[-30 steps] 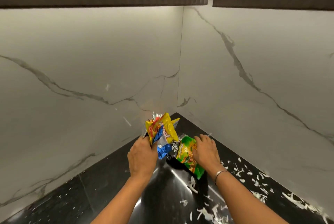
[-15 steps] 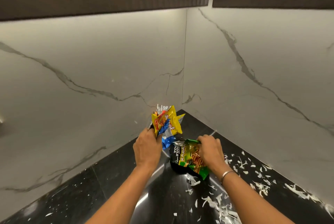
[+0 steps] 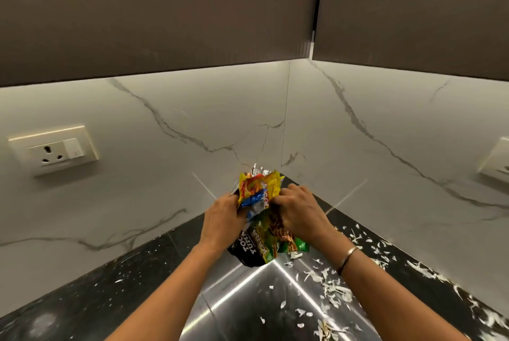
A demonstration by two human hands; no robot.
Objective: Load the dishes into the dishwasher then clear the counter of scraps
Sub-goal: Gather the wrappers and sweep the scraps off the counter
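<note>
Wrappers bunched together at worktop's back corner. Left hand: grip closed round crumpled yellow wrapper, foil showing at top. Right hand: grip closed on green-and-black snack packet, hanging below, touching the yellow one. White scraps strewn along worktop's right edge. Bangle on right wrist.

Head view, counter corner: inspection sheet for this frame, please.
Surface: black speckled counter, glossy.
Job's things: yellow snack wrapper and green-and-black snack wrapper, bunched together between the hands; white scraps loose on the counter's right side.
Clutter: nothing seen.
Hands: left hand grips the yellow snack wrapper; right hand grips the green-and-black snack wrapper.
Cables: nothing seen.
Surroundings: marble-look wall, wall socket on the left, dark upper cabinets.
</note>
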